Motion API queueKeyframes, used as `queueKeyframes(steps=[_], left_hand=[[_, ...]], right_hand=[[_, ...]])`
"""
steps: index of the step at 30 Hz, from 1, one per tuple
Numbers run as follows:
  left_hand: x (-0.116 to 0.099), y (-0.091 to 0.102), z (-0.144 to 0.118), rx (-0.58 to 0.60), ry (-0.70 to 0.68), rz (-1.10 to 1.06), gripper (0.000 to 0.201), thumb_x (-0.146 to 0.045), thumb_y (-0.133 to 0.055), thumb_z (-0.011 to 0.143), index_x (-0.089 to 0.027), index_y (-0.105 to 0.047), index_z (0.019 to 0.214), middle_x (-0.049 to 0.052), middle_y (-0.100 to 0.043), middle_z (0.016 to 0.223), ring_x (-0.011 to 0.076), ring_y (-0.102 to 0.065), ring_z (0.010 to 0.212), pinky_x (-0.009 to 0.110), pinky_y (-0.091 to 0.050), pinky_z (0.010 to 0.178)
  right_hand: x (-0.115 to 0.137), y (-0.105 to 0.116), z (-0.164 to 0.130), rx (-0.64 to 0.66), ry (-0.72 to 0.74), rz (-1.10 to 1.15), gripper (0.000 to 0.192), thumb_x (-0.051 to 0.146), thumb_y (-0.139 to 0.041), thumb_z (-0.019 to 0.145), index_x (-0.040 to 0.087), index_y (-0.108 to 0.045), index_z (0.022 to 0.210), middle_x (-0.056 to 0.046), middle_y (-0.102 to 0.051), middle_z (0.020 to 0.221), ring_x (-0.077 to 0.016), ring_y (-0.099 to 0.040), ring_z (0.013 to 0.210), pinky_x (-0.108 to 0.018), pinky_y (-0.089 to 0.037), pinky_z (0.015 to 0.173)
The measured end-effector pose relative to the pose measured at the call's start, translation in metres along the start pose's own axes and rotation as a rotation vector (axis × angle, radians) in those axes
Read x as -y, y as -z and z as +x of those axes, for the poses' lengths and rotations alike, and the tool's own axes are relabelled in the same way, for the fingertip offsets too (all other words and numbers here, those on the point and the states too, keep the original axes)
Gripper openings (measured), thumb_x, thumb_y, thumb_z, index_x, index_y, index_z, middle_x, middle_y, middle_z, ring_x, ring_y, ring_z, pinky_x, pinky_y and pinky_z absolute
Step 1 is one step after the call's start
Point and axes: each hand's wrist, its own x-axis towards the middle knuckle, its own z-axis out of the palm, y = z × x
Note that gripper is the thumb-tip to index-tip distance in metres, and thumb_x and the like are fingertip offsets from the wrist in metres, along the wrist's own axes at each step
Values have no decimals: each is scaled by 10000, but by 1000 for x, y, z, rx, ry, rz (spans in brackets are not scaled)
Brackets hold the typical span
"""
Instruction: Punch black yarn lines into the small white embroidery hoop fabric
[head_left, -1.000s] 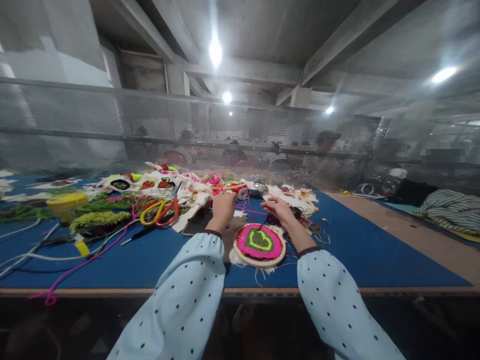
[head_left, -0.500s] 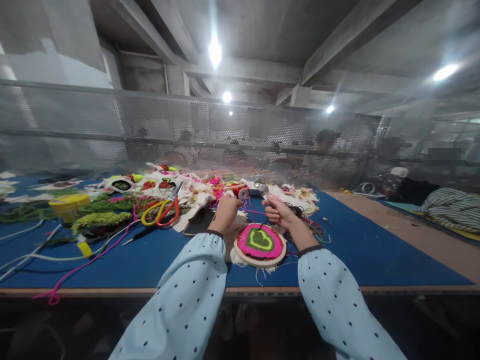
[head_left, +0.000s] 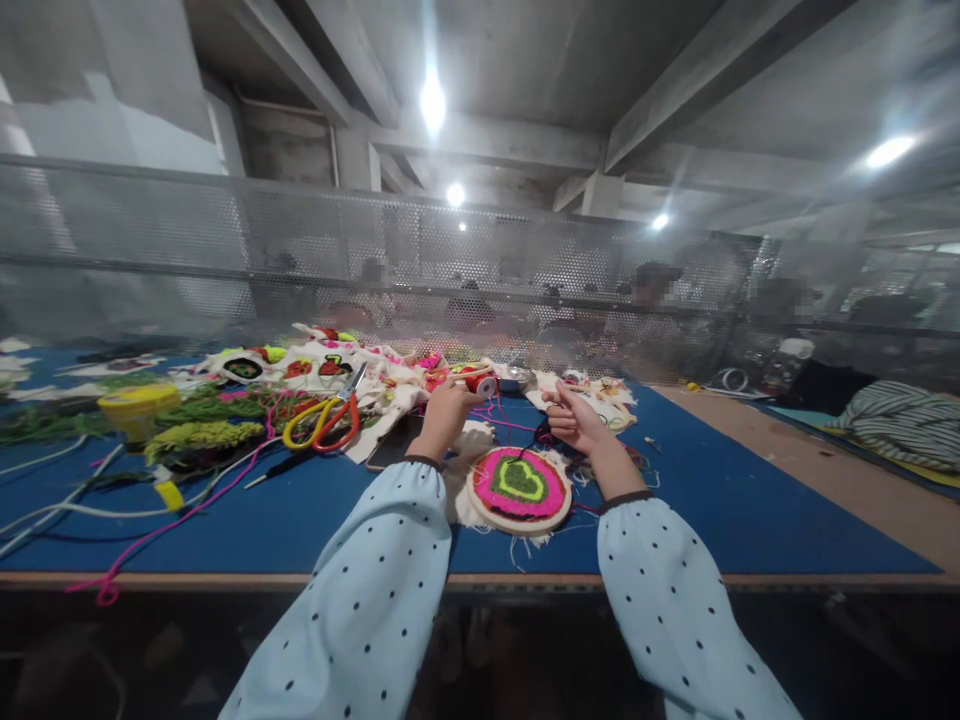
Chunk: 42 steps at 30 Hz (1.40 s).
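My left hand (head_left: 448,412) is closed in a pinch above the table, left of an embroidery hoop. Whatever its fingertips grip is too small to make out. To the right, my right hand (head_left: 577,422) is curled with thumb and forefinger together; I cannot tell what it holds. Dark yarn (head_left: 541,434) shows just beside and below its fingers. Between my forearms lies the round embroidery hoop (head_left: 519,490), its cloth worked in pink and red around a green heart. A dark strand lies on the heart. Under my left wrist is a dark phone (head_left: 391,446).
Scissors (head_left: 322,425) with yellow and orange handles lie at left, near a yellow tub (head_left: 139,412) and green yarn (head_left: 202,440). Embroidered cloth pieces (head_left: 315,365) are heaped behind. A red spool (head_left: 480,384) stands beyond my hands. A perforated screen (head_left: 420,260) closes the far side.
My hands have moved slightly apart, the left a little left and the right a little right. More dark yarn shows left of my right hand. The hoop stays in place.
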Motion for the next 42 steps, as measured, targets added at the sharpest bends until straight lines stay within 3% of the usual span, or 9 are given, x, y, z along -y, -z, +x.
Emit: queueKeyframes(steps=[5, 10, 17, 24, 30, 35, 39, 42], left_hand=[[8, -2, -2, 5, -1, 11, 198, -226, -530, 810, -216, -727, 828, 59, -649, 769, 185, -494, 801, 281, -348, 728], [11, -4, -2, 50, 40, 119, 208, -191, -521, 800, -205, -728, 822, 64, -635, 732, 181, -483, 742, 280, -327, 679], [5, -1, -2, 36, -20, 57, 200, -200, -529, 802, -197, -728, 787, 65, -631, 729, 186, -470, 763, 285, -318, 687], [3, 2, -4, 34, -7, 120, 225, -218, -502, 821, -201, -726, 821, 75, -623, 735, 208, -476, 807, 302, -314, 704], [-4, 3, -3, 56, 31, 186, 227, -203, -499, 818, -190, -725, 795, 95, -617, 757, 222, -478, 818, 310, -321, 698], [-9, -2, -1, 78, -30, 135, 206, -232, -523, 812, -218, -726, 841, 72, -629, 762, 212, -474, 824, 305, -331, 716], [-5, -5, 0, 57, -72, 34, 205, -225, -524, 810, -224, -729, 826, 52, -656, 773, 190, -481, 818, 297, -344, 756], [-2, -4, 1, 37, -68, -25, 195, -225, -537, 800, -218, -731, 816, 51, -670, 774, 187, -492, 812, 299, -354, 771]], right_hand=[[2, 3, -1, 1, 7, -19, 350, 460, -324, 913, 174, -488, 795, 117, -272, 346, -22, -197, 241, -95, -134, 266], [1, 0, -4, 122, 4, -111, 422, 531, -307, 891, 179, -511, 778, 114, -276, 338, -22, -138, 244, -92, -150, 261], [0, -1, -3, 204, 2, -141, 559, 563, -240, 890, 148, -533, 656, 107, -242, 307, -13, -48, 253, -90, -143, 246], [5, -3, -11, 285, 46, -74, 611, 589, -213, 881, 141, -519, 601, 95, -268, 329, -4, -67, 249, -81, -163, 247], [3, 1, -11, 419, 40, -32, 666, 605, -173, 877, 122, -591, 689, 91, -298, 333, -2, -81, 235, -80, -180, 242], [3, 4, -11, 500, 43, 20, 681, 600, -159, 879, 105, -604, 739, 82, -335, 353, -2, -136, 241, -77, -228, 262], [4, 7, -11, 483, 47, 40, 645, 588, -188, 884, 110, -596, 741, 85, -336, 358, -5, -144, 248, -79, -243, 279], [6, 8, -11, 373, 52, 7, 617, 611, -213, 868, 136, -567, 696, 94, -294, 344, -7, -118, 242, -79, -194, 270]])
